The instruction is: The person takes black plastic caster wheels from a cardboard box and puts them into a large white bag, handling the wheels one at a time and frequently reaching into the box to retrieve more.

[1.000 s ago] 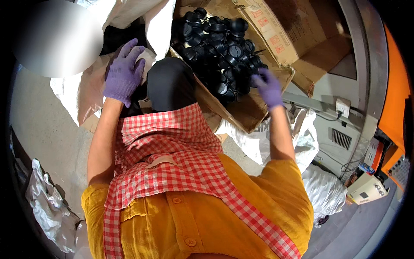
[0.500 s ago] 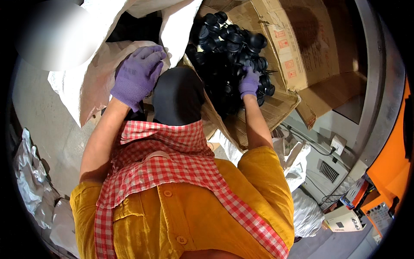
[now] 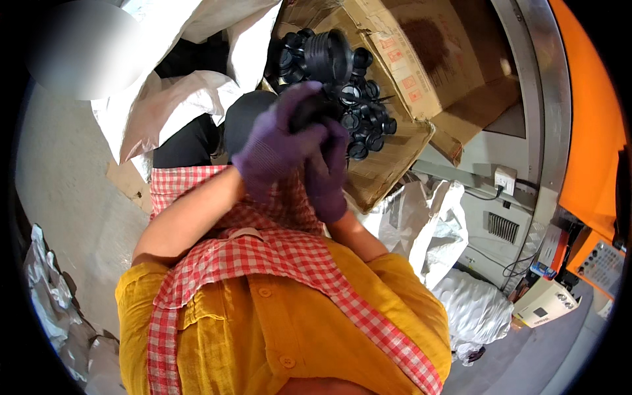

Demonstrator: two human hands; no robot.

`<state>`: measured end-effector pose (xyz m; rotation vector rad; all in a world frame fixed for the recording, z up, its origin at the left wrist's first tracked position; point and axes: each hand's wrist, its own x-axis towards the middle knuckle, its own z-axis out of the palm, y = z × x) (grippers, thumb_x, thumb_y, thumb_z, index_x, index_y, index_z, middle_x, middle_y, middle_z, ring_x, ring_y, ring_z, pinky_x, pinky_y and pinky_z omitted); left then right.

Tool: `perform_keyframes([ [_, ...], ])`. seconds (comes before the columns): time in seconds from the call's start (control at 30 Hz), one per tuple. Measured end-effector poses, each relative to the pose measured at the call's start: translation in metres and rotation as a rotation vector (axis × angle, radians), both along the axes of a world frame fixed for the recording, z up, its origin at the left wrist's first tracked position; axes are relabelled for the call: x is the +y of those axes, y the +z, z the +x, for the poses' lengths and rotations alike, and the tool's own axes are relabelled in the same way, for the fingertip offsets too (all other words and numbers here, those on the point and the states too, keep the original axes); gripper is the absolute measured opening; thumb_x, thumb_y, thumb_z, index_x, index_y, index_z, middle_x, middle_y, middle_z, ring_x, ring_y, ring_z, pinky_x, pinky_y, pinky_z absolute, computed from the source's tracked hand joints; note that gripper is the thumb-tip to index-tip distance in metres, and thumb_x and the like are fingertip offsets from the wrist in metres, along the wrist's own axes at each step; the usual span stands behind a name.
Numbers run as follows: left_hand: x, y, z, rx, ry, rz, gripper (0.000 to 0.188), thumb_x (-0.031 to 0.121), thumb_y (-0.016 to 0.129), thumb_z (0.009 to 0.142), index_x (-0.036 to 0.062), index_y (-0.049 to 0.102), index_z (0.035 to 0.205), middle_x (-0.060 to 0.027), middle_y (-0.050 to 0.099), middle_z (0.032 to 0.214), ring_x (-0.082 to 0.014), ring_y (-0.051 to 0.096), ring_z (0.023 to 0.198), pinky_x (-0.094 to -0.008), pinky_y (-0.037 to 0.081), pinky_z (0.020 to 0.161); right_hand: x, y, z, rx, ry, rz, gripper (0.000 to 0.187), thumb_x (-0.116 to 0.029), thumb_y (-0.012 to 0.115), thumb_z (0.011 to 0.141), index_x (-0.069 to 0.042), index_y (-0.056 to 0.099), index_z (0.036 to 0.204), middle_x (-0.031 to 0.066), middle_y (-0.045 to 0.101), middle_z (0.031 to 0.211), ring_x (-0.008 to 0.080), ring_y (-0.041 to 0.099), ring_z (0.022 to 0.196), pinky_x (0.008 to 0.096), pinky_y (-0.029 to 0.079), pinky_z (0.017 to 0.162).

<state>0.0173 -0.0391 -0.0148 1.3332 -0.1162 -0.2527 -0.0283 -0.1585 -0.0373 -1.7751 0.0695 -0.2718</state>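
Note:
My left hand [image 3: 280,141], in a purple glove, has its fingers wrapped round a dark, motion-blurred black plastic part [image 3: 315,113]. From below, my right hand [image 3: 327,174], gloved the same, closes on it too. Just beyond my fingers shows a black ribbed round piece [image 3: 327,58], larger than the pieces behind it; whether it joins the held part I cannot tell. Behind my hands, many loose black plastic parts [image 3: 355,122] with round rims fill an open cardboard box [image 3: 388,145].
To the left of the box, a large white sack [image 3: 168,108] stands open with dark contents. The box's raised flap [image 3: 401,62] leans right, by a grey machine panel [image 3: 503,227] with a plug and cable. White bags [image 3: 428,227] lie below the box.
My left hand has come off the sack and moved right. My right hand has drawn back out of the box, and both hands now meet round a black plastic part.

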Motion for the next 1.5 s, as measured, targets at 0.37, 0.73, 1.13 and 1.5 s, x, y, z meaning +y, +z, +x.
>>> perform_keyframes([
  [0.37,0.061,0.003,-0.02,0.038,-0.567,0.368,0.046,-0.007,0.052,0.07,0.003,0.056,0.115,-0.0119,0.061,0.11,-0.0214,0.059,0.098,-0.0312,0.047,0.087,-0.039,0.045,0.003,-0.125,0.829,-0.781,0.028,-0.013,0.066,0.071,-0.005,0.061,0.097,0.0122,0.063,0.086,0.0301,0.059,0.086,0.0442,0.045,0.075],
  [0.73,0.121,0.067,0.004,-0.624,-0.252,0.453,0.04,0.009,0.064,0.076,0.0043,0.055,0.114,-0.0105,0.062,0.097,-0.0212,0.063,0.081,-0.0292,0.051,0.075,-0.135,0.048,-0.008,0.901,0.797,0.337,0.012,-0.015,0.058,0.084,-0.005,0.053,0.079,0.0058,0.055,0.071,0.018,0.054,0.07,0.0311,0.045,0.065],
  [1.13,-0.006,0.006,-0.003,0.0,-0.159,0.067,0.04,0.0,0.057,0.069,0.0074,0.059,0.109,-0.0125,0.053,0.111,-0.0262,0.056,0.099,-0.0349,0.047,0.085,-0.059,0.0,0.059,0.111,0.239,0.099,0.026,0.009,0.046,0.077,-0.002,0.057,0.097,0.0075,0.059,0.094,0.0149,0.057,0.082,0.0275,0.048,0.074],
  [1.5,0.037,0.042,0.034,-0.501,-0.036,0.582,0.048,-0.009,0.065,0.059,0.0041,0.062,0.105,-0.0142,0.06,0.102,-0.0287,0.059,0.097,-0.036,0.048,0.082,-0.173,-0.155,0.084,0.314,-0.355,-0.38,0.017,-0.013,0.052,0.085,-0.005,0.062,0.095,0.0133,0.062,0.093,0.0289,0.059,0.084,0.0369,0.048,0.078],
])
